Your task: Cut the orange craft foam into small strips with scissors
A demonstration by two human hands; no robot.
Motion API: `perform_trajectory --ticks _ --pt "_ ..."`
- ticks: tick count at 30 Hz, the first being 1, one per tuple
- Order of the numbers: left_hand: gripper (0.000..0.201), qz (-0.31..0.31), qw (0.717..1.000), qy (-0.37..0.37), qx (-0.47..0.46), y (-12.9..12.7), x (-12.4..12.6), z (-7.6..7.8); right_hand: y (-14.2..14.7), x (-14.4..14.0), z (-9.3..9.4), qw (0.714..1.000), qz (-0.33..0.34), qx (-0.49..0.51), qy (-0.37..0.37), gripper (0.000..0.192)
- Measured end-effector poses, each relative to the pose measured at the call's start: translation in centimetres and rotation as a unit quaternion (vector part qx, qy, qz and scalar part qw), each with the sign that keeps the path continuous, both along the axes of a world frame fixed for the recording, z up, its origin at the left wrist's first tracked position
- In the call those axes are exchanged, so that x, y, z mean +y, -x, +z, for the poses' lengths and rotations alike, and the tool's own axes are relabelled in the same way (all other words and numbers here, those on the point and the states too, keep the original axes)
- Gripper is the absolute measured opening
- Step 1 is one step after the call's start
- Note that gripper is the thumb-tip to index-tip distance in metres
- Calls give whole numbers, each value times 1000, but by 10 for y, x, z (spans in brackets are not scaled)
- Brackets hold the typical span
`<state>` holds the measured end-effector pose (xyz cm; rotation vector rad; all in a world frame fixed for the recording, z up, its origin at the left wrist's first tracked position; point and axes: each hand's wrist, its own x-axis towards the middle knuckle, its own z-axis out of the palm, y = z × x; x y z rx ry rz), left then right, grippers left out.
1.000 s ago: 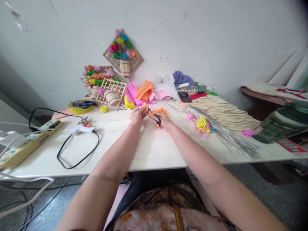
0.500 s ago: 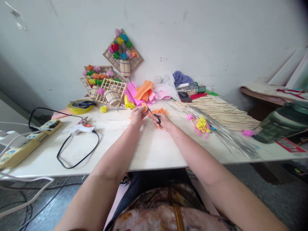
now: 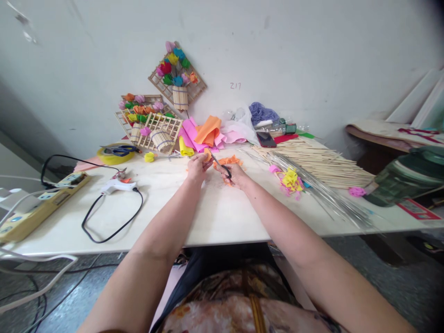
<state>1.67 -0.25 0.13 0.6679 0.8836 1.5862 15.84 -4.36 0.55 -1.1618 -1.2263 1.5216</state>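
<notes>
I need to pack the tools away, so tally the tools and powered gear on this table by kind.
Scissors: 2, black-handled scissors in the right hand, cutting an orange piece held by the left hand, and blue-handled scissors lying on the tape
Glue gun: 1
Yellow tape roll: 1
Power strip: 1
Phone: 1
Total: 6

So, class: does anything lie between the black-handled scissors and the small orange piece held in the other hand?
Nothing visible does. The left hand pinches the small orange piece, and the black-handled scissors in the right hand already point their blades at it.
</notes>
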Motion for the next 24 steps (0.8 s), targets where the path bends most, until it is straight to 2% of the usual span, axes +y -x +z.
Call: perform_trajectory --ticks 6,11,14,17,20,24 --pt "12 10 1000 13 6 3 -1 0 1 -3 4 1000 -6 -12 11 11" --pt "20 6 1000 3 29 5 -3 2 2 -5 5 1000 -7 -21 6 12" --pt "24 -18 1000 3 22 6 -2 1 1 -5 5 1000 -6 -27 -2 16" --pt "25 -39 999 33 13 6 1 1 1 -4 3 999 -3 -34 -17 26" --pt "27 -33 998 50 11 5 3 1 1 -3 2 999 -2 -41 -26 30" --pt "24 -22 999 32 5 5 2 1 0 -4 2 999 2 -36 -31 28"
